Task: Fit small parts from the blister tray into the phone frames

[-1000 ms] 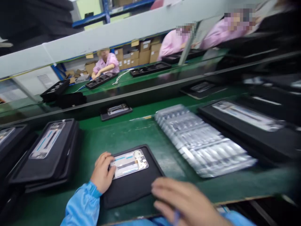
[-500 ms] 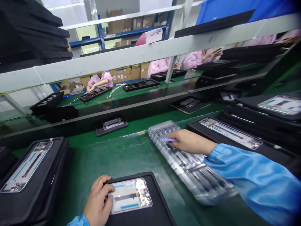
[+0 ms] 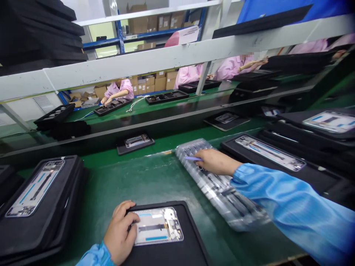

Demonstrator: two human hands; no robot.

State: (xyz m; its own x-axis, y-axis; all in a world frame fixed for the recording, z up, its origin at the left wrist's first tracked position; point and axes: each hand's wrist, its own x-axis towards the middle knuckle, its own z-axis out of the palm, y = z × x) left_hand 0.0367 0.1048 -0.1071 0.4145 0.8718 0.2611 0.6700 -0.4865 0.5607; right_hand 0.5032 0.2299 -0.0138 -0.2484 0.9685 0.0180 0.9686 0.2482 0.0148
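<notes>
My left hand (image 3: 122, 231) grips the left end of a phone frame (image 3: 158, 226), thumb and curled fingers at its edge. The frame lies flat on a black foam tray (image 3: 191, 231) and shows a dark flex cable and blue strips. My right hand (image 3: 215, 161) is closed on a thin purple stick (image 3: 192, 159), its tip pointing left. That hand is over the far part of a clear plastic blister tray (image 3: 205, 186), which holds rows of small dark parts. The fingertips hide what lies directly under them.
Stacked black trays bearing phone frames stand at the left (image 3: 41, 236) and right (image 3: 330, 181). Another framed tray (image 3: 135, 143) lies at the back of the green bench (image 3: 111, 181). A grey rail (image 3: 138, 64) crosses ahead; beyond it, people in pink work at another bench.
My right hand has shifted slightly left and away over the blister tray, with the purple stick still in it. My left hand stays on the phone frame; the view has shifted a little.
</notes>
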